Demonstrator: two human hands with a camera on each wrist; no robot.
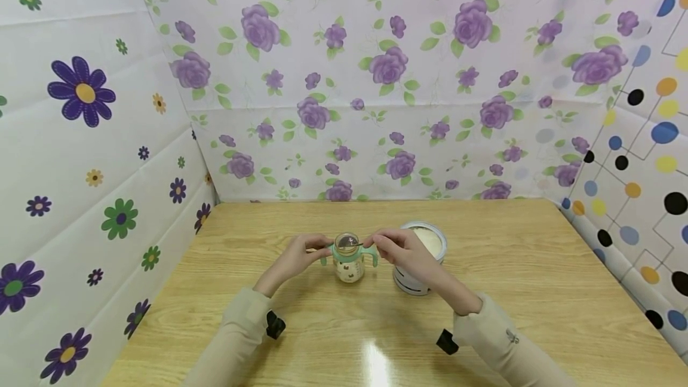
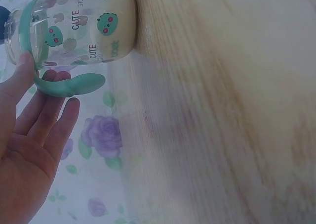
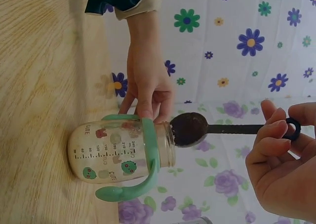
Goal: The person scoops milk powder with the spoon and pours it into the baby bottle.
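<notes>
A clear baby bottle (image 1: 349, 270) with a mint-green collar and two handles stands upright and uncapped on the table. Pale contents show in its lower part in the left wrist view. My left hand (image 1: 300, 255) holds it by the handle (image 2: 71, 85), thumb against the collar. A dark measuring spoon (image 3: 190, 130) has its bowl at the bottle's mouth. My right hand (image 1: 400, 248) pinches the ringed end of its handle. Whether powder is left in the bowl, I cannot tell.
To the right of the bottle stands an open tin (image 1: 409, 283) of pale powder, partly behind my right forearm. The wooden table (image 1: 516, 255) meets flower-print cloth (image 1: 333, 136) at the back and left, and dotted cloth (image 1: 634, 184) at the right.
</notes>
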